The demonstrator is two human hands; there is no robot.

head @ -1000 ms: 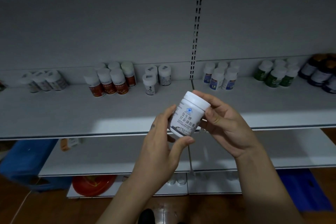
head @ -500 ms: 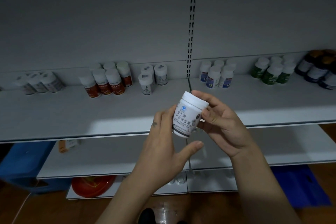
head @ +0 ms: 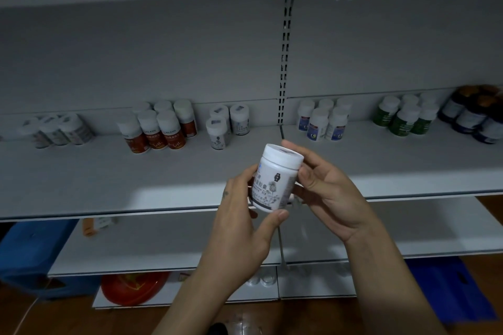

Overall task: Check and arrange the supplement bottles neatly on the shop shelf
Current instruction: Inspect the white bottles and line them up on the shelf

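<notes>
Your left hand (head: pixel 239 228) and right hand (head: pixel 329 196) both hold the white round plastic supplement bottle (head: pixel 275 179) between them. Your left thumb sits under its lower front edge, with the fingers curled behind its left side. Your right fingers wrap the white cap end, the thumb pressed to the side just below the cap. The bottle is tilted, cap up and to the right, with its dark-printed label facing you. It hangs in the air in front of the front lip of the pale grey metal shelf (head: pixel 109 179).

Along the back of that shelf stand separate groups. From left to right they are:
- pale-labelled white bottles (head: pixel 57 129)
- red-labelled white-capped bottles (head: pixel 156 130)
- 3 small white bottles (head: pixel 226 125)
- blue-labelled white bottles (head: pixel 322 122)
- green bottles (head: pixel 402 119)
- dark brown-capped bottles (head: pixel 473 117)

Below, a red round object (head: pixel 133 288) lies by the lowest shelf, near a blue crate (head: pixel 30 253).
</notes>
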